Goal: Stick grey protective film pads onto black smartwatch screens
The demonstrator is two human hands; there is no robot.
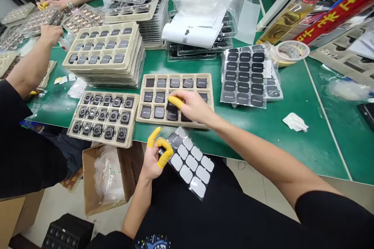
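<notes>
My left hand (156,153), with yellow finger cots, holds a clear sheet of stickers (191,163) over my lap; several white sticker spaces show and a dark one sits near the top. My right hand (185,105), a yellow cot on one finger, reaches over the beige tray (175,76) of dark square pieces. Its fingers are at a black piece (172,113) in the tray's lower middle; the grip is partly hidden. To the left, another tray (102,116) carries dark watch-like parts.
Stacked trays (101,48) stand behind, beside papers and plastic (193,33). Dark sticker sheets (244,78), a tape roll (292,51) and crumpled tissue (295,121) lie right. A cardboard box (87,179) is below the table edge. Another person's arm (32,62) reaches in at left.
</notes>
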